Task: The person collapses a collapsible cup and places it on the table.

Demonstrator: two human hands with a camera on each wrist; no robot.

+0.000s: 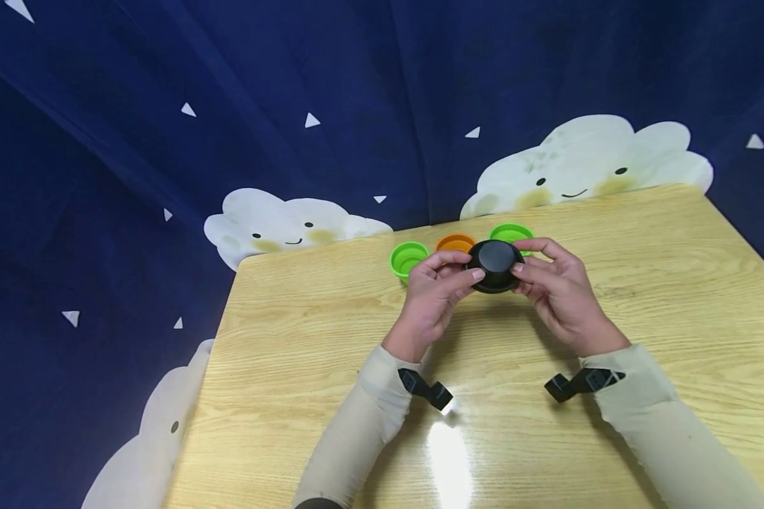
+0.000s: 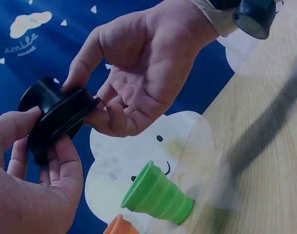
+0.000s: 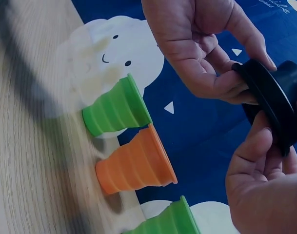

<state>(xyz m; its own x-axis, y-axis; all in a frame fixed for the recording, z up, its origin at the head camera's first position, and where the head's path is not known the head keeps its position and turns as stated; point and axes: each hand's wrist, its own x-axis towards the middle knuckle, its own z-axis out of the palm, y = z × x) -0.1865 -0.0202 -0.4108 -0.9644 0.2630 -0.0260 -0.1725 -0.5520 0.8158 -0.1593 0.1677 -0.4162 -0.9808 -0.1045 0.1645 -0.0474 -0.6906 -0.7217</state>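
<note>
A black collapsible cup (image 1: 496,256), partly folded down with its wide rim flared, is held in the air between both hands. Its flat base faces the head camera. My left hand (image 1: 431,297) pinches the rim from the left side, thumb on the near face. From the right, my right hand (image 1: 563,297) grips the opposite edge between thumb and fingers. In the right wrist view, the cup (image 3: 272,100) is seen side-on with fingertips on its rim.
Behind the hands stand a green cup (image 1: 409,259), an orange cup (image 1: 455,242) and another green cup (image 1: 511,232), all unfolded, near the far edge of the wooden table (image 1: 293,367). A dark blue curtain (image 1: 356,85) with clouds hangs beyond.
</note>
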